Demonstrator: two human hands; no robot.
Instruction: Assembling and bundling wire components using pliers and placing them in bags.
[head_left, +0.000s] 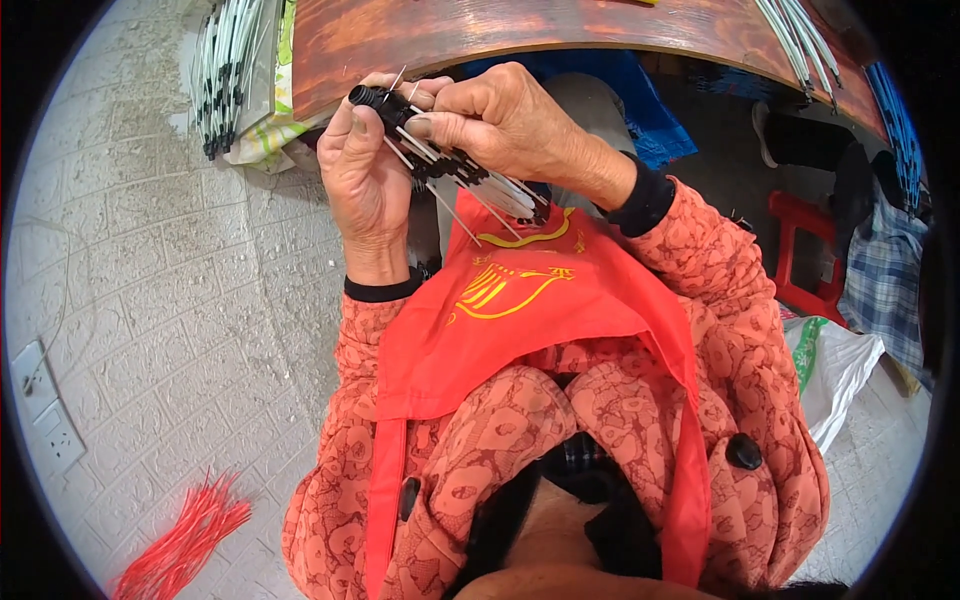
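Note:
My left hand (365, 165) is closed around the black ribbed hub (370, 97) of what looks like an umbrella frame. Thin white ribs (468, 178) with black joints fan out from the hub, down toward the red apron (540, 270) over my lap. Just right of the hub, my right hand (515, 120) is closed too, thumb and fingers pinching at the rib ends. Its fingertips cover the exact spot that they grip. A thin metal wire sticks up between the two hands.
A wooden table (450, 25) curves across the top. White ribs (225, 75) hang in a bundle at upper left, blue ribs (897, 130) at far right. Red strands (190, 540) lie on the floor at lower left. A red stool (805, 255) stands near a person's plaid-covered leg.

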